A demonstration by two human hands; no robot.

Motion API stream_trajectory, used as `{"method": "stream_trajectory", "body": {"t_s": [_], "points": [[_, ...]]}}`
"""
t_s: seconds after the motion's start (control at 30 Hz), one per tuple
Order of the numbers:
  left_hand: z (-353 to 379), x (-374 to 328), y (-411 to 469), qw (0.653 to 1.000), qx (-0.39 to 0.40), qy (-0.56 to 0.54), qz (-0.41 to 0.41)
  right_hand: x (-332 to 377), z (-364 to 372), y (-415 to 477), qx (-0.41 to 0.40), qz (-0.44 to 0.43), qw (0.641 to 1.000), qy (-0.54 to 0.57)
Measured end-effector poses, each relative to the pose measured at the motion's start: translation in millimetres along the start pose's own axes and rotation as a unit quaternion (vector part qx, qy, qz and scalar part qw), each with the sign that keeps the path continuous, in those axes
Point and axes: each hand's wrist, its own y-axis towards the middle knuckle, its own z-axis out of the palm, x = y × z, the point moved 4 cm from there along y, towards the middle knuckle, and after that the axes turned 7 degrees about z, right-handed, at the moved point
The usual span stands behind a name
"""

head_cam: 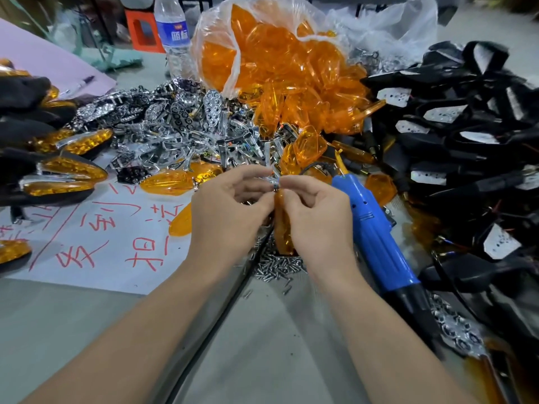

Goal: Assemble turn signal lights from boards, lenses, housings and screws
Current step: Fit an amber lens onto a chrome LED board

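Grey worktable — left hand and right hand both pinch one amber lens; blue screwdriver just right of them.

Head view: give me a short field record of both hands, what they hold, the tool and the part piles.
left hand: pinches small chrome piece at lens top
right hand: holds amber lens on edge
blue screwdriver: lying right of hands, untouched
screws: loose heap under the hands
lens bag: open, far centre
black housings: piled at right
chrome parts: piled centre-left
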Motion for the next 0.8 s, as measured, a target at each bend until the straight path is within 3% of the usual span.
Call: {"method": "stream_trajectory", "body": {"t_s": [0.13, 0.27, 0.37, 0.53, 0.67, 0.73, 0.8], "points": [[0.9, -0.9, 3.6, 1.0, -0.01, -0.022, -0.01, 6.0, 4.1, 2.0, 0.033, -0.007, 0.998, -0.056], [-2.2, -1.3, 2.2, 0.996, 0.078, -0.041, -0.008, 9.5, 4.8, 12.1, 0.015, -0.007, 0.999, -0.033], [-0.2, -4.6, -3.8, 0.992, 0.128, 0.01, 0.018, 2.5, 1.9, 15.5, 0.005, 0.015, 1.0, 0.001], [5.5, -8.2, -5.0, 0.994, 0.049, 0.094, 0.039, -1.4, -7.1, 15.5, 0.076, 0.067, 0.989, 0.11], [-4.8, -3.4, -1.3, 0.999, -0.032, 0.034, -0.02, 5.0, 2.1, 11.5, 0.162, 0.136, 0.943, 0.257], [-10.7, 3.5, -3.1, 0.996, -0.06, 0.014, -0.068, 3.1, 7.8, 4.5, 0.193, 0.141, 0.932, 0.271], [-15.9, 3.8, -6.2, 0.993, -0.084, 0.021, -0.086, 3.1, 11.3, -0.1, 0.205, 0.111, 0.945, 0.227]]}}
